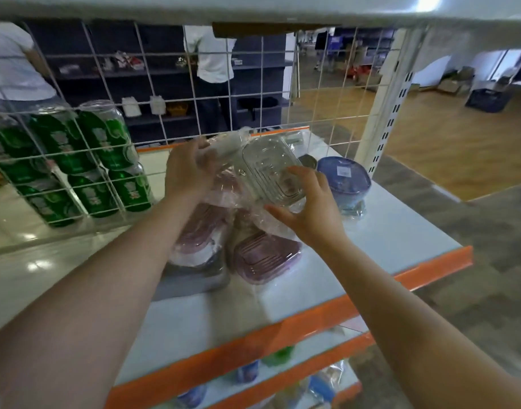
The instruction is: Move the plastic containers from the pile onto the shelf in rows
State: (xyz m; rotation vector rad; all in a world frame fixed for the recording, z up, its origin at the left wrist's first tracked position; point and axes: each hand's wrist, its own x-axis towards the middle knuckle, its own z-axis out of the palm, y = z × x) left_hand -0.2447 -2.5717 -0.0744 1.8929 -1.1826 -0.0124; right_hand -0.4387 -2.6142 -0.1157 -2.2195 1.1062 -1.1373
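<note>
Green cans (76, 160) (behind wire grid (194, 98)) flank containers (271, 172).

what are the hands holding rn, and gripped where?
A clear plastic container in plastic wrap. Left hand grips its far-left end; right hand holds its near-right edge and underside.

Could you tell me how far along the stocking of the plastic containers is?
Early on. A blue-lidded container already stands on the shelf at the right. Left hand and right hand hold a clear wrapped container above the pile. Several pink-lidded containers remain heaped, not yet in rows.
</note>
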